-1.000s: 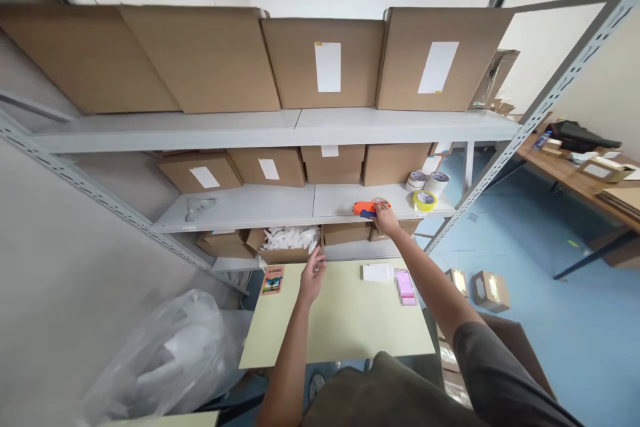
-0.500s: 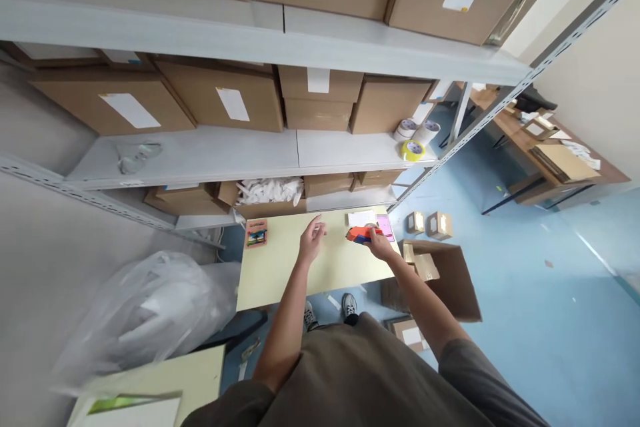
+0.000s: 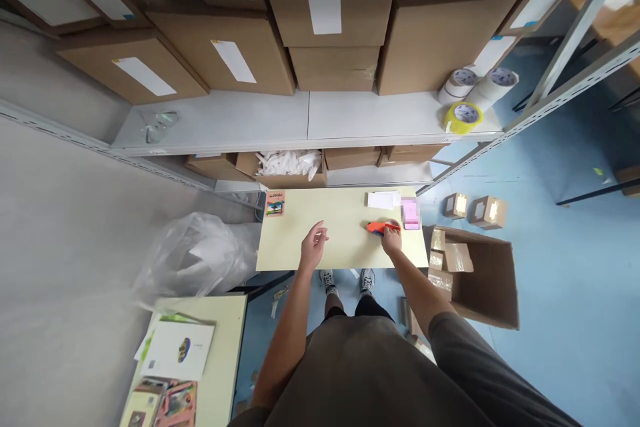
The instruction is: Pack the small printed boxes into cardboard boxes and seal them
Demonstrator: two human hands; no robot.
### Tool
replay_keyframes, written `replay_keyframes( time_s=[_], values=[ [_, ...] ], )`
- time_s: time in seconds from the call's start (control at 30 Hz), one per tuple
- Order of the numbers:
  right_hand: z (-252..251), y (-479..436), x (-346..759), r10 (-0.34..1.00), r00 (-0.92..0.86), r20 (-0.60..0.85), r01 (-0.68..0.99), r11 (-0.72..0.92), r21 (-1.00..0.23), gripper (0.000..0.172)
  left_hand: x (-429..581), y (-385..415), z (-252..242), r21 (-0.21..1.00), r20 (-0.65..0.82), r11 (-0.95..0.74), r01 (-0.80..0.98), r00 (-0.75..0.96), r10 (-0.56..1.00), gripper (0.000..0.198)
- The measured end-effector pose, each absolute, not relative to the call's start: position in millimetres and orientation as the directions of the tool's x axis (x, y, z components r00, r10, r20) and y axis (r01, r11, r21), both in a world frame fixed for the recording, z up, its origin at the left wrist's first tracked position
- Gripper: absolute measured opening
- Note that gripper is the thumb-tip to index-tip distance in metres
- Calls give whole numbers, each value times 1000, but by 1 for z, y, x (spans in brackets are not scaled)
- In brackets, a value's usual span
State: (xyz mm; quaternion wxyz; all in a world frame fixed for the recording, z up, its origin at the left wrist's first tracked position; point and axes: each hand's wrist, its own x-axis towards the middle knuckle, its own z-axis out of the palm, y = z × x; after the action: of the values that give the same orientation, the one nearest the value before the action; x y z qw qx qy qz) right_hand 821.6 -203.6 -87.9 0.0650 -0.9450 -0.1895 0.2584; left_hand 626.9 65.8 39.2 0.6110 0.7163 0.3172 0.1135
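Observation:
My right hand (image 3: 392, 242) is closed around an orange and blue tape dispenser (image 3: 376, 227), low over the right part of the pale yellow table (image 3: 345, 257); whether the dispenser touches the tabletop I cannot tell. My left hand (image 3: 313, 247) hovers over the middle of that table, holding nothing, its fingers loosely curled and apart. A small pinkish box with a picture (image 3: 275, 203) lies at the table's far left corner. White paper slips (image 3: 383, 200) and a pink phone-like item (image 3: 411, 213) lie beyond the dispenser.
Shelving with cardboard boxes (image 3: 335, 68) rises behind the table, with tape rolls (image 3: 463, 117) on one shelf. An open carton (image 3: 487, 280) stands on the floor at right. A plastic bag (image 3: 205, 250) and a second table (image 3: 227, 320) are at left.
My view has tilted downward, showing more of the floor and second table. The tape dispenser has come down nearer the tabletop in my right hand. My left hand stays raised and empty.

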Motion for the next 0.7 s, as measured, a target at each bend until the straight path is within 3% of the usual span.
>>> replay_keyframes(
  time_s=[0.13,0.3,0.43,0.7],
  values=[
    [-71,-203,824,387,829,-404,287,-914,-286,52,639,58,40,938,-220,-75,338,750,623,51],
    [-31,-197,827,393,908,-145,234,-764,-601,55,662,57,66,966,-136,-83,243,760,636,54],
    [-1,-178,814,336,942,2,221,-616,-756,53,663,70,85,986,-65,-81,147,778,625,50],
    [29,-126,767,583,812,23,404,-533,-744,60,606,121,67,996,-74,21,82,722,688,48]
  ],
)
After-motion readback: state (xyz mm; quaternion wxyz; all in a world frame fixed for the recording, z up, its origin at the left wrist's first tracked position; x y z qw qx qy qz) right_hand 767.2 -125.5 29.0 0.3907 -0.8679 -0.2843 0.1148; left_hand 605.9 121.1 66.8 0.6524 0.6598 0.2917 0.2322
